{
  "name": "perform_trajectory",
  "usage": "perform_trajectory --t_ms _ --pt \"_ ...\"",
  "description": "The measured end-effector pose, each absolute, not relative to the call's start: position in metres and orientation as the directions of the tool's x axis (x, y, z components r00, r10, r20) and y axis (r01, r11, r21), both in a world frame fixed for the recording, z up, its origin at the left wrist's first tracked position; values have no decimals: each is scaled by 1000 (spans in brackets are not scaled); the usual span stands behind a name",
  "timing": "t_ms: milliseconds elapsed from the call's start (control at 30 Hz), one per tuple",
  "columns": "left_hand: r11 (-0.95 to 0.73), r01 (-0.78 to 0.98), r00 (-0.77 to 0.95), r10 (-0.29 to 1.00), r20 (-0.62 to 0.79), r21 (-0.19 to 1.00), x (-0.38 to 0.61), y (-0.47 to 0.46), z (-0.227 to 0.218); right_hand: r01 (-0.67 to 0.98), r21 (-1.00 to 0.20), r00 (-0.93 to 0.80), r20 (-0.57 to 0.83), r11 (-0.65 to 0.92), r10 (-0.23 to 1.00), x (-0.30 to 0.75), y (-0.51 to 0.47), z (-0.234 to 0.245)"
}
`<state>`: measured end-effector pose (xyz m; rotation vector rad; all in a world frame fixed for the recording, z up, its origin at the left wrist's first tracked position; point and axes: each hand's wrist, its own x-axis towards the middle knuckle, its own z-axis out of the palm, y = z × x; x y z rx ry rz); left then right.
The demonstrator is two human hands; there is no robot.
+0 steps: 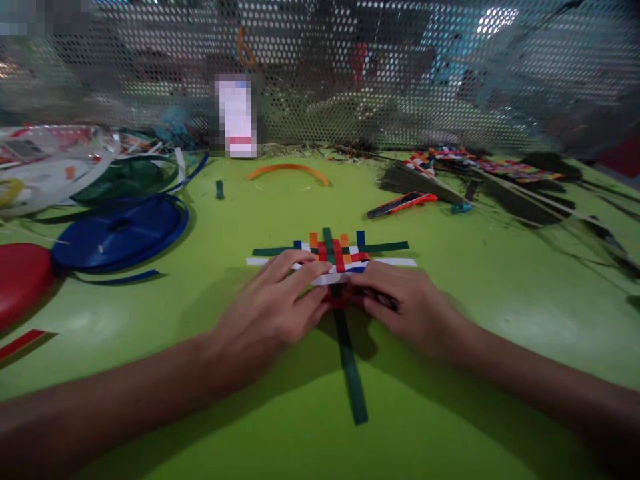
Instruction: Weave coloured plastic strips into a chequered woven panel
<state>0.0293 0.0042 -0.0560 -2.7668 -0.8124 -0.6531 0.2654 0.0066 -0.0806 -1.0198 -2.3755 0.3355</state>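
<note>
woven strips (pixel 336 257) under left hand (pixel 273 310), right hand (pixel 405 307) (touching)

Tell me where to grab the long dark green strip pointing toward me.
Pinch the dark green strip at its free near end, coming from your side. It lies flat on the table, so slide a fingertip under; farther up it passes between left hand and right hand into the weave.

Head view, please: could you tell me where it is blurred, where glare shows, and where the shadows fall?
Head view: both the left hand and right hand are motion-blurred over the woven strips; head view: the perforated screen behind is smeared and bowed toward the corners; head view: soft glare on the green table at right, shadows beneath the hands.
</note>
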Motion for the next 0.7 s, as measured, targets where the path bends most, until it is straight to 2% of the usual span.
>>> perform_trajectory --t_ms 100,167,233,367,433,600,700 --pt "-803 577 755 454 473 -150 29 1 -55 597 -434 -585 340 675 736 265 5 -79" --pt "-800 578 759 455 466 -161 28 1 -56 601 -410 -594 345 686 727 264 3 -78" --pt "-812 567 773 468 428 -137 27 0 -59 612 -341 -602 383 713 700 261 0 -77" --pt "-814 571 777 494 391 -105 27 0 -63 641 -115 -653 438 759 618 256 -6 -73" --pt "-809 582 765 509 394 -85 27 0 -64 631 -59 -681 435 773 589 255 -7 -71" --pt "-837 545 767 473 434 -51 25 6 -64 632 -84 -676 426 770 601 255 -5 -71" --pt "-868 496 776 439 453 -8 24 10 -63 618 -143 -675 408 773 615 257 -1 -73"
